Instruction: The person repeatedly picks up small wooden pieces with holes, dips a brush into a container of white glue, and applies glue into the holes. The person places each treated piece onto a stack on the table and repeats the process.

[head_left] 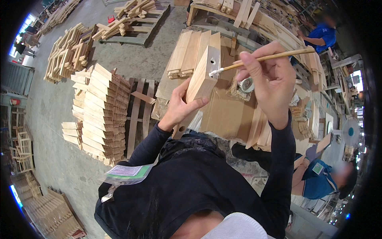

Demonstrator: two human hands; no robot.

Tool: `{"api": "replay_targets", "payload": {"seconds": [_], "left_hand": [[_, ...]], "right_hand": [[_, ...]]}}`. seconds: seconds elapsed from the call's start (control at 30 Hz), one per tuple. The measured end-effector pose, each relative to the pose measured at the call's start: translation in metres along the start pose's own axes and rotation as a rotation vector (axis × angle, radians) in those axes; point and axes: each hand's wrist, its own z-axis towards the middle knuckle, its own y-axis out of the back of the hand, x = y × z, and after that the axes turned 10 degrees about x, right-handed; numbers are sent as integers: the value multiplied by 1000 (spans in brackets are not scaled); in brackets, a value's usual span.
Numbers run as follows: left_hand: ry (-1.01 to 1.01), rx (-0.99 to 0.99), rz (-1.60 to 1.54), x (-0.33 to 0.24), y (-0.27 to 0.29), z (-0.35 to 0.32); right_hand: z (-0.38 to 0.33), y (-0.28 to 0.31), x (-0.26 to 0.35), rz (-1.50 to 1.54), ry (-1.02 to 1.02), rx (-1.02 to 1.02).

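Note:
My left hand (180, 106) grips a pale wooden piece (200, 77) from below, its fingers and thumb wrapped round its sides. The piece tilts up and away from me, with a dark round hole in its end face and another hole near its lower end. In my right hand (273, 77) a thin wooden stick (274, 56) is pinched between thumb and fingers. White paste coats the stick's tip, which touches the edge of the end face just below the hole. A small round tub (246, 85) with a pale rim sits beneath my right hand.
Cardboard (225, 115) covers the bench, with wooden boards (185, 53) lying at its far left. A tall stack of wooden pieces (101, 111) stands left of me, by a pallet (139, 101). Two people (324, 36) in blue work at the right, one holding a board.

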Motion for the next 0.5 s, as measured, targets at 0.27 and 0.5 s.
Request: {"api": "replay_targets", "payload": {"seconds": [0.27,0.5], "left_hand": [[-12,34,65,-3,1,1],[13,26,62,-6,-2,1]], "right_hand": [[5,10,-9,25,73,-117],[8,-1,-7,-39,88,-50]]}}
